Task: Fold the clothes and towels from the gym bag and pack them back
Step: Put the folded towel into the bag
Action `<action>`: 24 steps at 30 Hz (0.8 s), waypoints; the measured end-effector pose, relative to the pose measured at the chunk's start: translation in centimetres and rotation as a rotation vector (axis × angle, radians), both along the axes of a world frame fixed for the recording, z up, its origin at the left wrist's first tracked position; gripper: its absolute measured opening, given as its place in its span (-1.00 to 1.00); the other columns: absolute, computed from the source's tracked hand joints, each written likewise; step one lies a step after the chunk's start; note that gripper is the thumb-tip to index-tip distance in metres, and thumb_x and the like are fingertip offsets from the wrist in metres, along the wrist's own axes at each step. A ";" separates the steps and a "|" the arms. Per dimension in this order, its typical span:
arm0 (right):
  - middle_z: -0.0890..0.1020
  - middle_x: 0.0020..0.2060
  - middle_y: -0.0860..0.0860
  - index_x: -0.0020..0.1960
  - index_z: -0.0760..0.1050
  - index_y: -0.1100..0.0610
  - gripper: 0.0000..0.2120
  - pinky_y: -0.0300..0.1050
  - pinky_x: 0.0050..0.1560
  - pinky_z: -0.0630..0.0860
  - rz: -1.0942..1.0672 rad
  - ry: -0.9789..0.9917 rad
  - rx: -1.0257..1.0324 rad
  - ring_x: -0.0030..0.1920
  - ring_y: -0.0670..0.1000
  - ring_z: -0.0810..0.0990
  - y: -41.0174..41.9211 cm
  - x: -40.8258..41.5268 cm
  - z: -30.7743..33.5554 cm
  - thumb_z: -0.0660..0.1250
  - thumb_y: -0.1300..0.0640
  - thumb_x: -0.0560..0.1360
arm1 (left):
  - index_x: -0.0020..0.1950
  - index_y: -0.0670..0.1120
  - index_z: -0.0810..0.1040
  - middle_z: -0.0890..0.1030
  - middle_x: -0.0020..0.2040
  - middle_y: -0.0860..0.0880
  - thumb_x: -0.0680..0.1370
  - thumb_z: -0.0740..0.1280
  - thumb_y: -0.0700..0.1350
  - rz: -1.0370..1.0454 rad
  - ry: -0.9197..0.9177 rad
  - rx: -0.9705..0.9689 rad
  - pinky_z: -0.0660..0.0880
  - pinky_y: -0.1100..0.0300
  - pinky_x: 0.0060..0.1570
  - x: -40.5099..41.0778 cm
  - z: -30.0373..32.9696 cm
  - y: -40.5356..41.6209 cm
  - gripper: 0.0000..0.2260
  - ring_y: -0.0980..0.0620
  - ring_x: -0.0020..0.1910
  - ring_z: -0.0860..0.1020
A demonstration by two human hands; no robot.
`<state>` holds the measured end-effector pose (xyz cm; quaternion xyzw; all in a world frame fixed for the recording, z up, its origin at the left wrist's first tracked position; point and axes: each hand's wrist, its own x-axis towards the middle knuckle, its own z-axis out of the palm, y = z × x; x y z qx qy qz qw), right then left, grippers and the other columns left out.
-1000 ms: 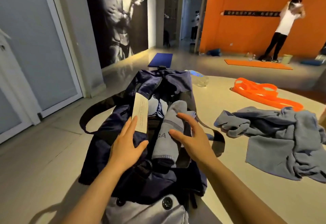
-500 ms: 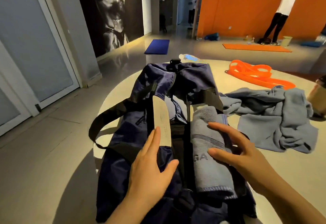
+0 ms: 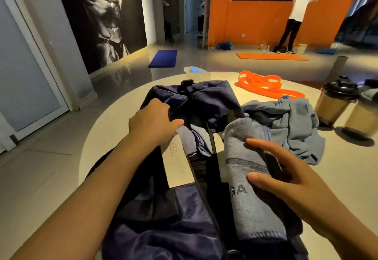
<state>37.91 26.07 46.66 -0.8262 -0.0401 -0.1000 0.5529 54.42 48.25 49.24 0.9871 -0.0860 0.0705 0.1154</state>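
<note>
Right hand (image 3: 286, 180): I see fingers straight, spread, thumb apart, lying on folded grey towel (image 3: 249, 188); no curl round it. Towel rests along right side of open navy gym bag (image 3: 163, 229). Left hand (image 3: 152, 119): fingers curled over far-left bag edge, gripping fabric, thumb extended. Beyond right fingers: crumpled grey clothes (image 3: 294, 128) on round table (image 3: 114, 122), orange bands (image 3: 263, 86) farther, two shaker cups (image 3: 335, 104) to right.

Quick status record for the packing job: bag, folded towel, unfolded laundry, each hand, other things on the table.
bag: navy gym bag, open on round table
folded towel: grey, at bag's right side
left hand: grips bag edge
right hand: fingers straight, on the towel
unfolded: grey heap right of bag
other: orange bands, two shaker cups
</note>
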 end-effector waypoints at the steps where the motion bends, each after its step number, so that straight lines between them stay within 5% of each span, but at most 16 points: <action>1: 0.50 0.13 -0.46 0.15 0.47 -0.40 -0.50 -0.13 0.21 0.46 -0.006 -0.003 0.021 0.16 -0.37 0.47 0.1 0.3 0.7 0.44 -0.05 0.27 | 0.19 -0.04 0.51 0.45 0.24 -0.07 0.46 0.38 0.20 0.013 -0.066 -0.023 0.44 -0.02 0.03 0.1 0.8 0.5 -0.58 -0.17 0.14 0.50; 5: 0.46 0.06 -0.55 0.15 0.39 -0.47 -0.51 -0.27 0.04 0.46 0.023 -0.029 -0.063 0.04 -0.46 0.46 1.6 3.2 3.9 0.39 -0.17 0.26 | 0.37 -0.05 0.45 0.40 0.31 -0.05 0.37 0.51 -0.12 -0.039 -0.120 0.038 0.39 0.00 0.14 0.7 4.2 2.9 -0.42 -0.14 0.27 0.43; 7: 0.54 0.10 -0.32 0.14 0.41 -0.45 -0.52 -0.12 0.06 0.53 0.114 0.068 0.026 0.07 -0.23 0.56 3.2 5.5 5.1 0.46 -0.10 0.31 | 0.40 -0.04 0.43 0.39 0.33 -0.03 0.35 0.51 -0.20 -0.091 -0.087 0.054 0.36 0.03 0.20 1.3 5.5 4.2 -0.37 -0.09 0.31 0.39; 9: 0.55 0.03 -0.09 0.20 0.41 -0.33 -0.47 -0.09 0.03 0.54 0.152 0.188 -0.018 0.01 -0.04 0.59 5.4 8.1 5.2 0.50 0.01 0.33 | 0.41 -0.03 0.42 0.40 0.33 -0.01 0.33 0.54 -0.20 -0.142 -0.048 0.072 0.37 0.05 0.25 1.7 6.4 4.9 -0.33 -0.05 0.32 0.38; 13: 0.56 0.03 -0.08 0.23 0.47 -0.04 -0.49 -0.12 0.04 0.48 0.044 0.184 -0.196 0.03 -0.01 0.54 9.6 13.3 3.7 0.53 0.02 0.32 | 0.44 -0.02 0.40 0.38 0.36 0.00 0.35 0.53 -0.18 -0.203 -0.016 0.081 0.37 0.06 0.27 2.1 7.2 5.4 -0.32 -0.04 0.34 0.36; 18: 0.53 0.25 0.06 0.34 0.37 0.00 -0.54 -0.04 0.13 0.41 -0.084 0.019 -0.423 0.21 0.11 0.49 12.5 17.2 1.3 0.29 -0.14 0.50 | 0.46 -0.02 0.35 0.36 0.36 -0.01 0.40 0.48 -0.18 -0.264 -0.047 0.095 0.36 0.13 0.24 2.6 7.1 5.8 -0.35 -0.02 0.33 0.36; 21: 0.48 0.21 0.17 0.38 0.32 0.01 -0.51 0.03 0.10 0.40 -0.090 0.012 -0.605 0.17 0.21 0.45 13.4 16.5 0.1 0.02 -0.25 0.59 | 0.49 0.00 0.30 0.33 0.34 0.04 0.38 0.52 -0.04 -0.228 -0.038 0.136 0.41 0.06 0.21 2.3 6.4 6.3 -0.27 -0.03 0.27 0.40; 24: 0.44 0.07 0.13 0.28 0.37 0.04 -0.58 0.00 -0.01 0.40 -0.105 -0.074 -0.894 0.02 0.16 0.44 12.3 13.9 0.4 -0.08 -0.15 0.63 | 0.53 0.06 0.16 0.25 0.33 0.07 0.35 0.53 0.04 -0.178 0.041 0.185 0.47 0.07 0.11 1.8 4.9 7.0 -0.15 -0.06 0.20 0.43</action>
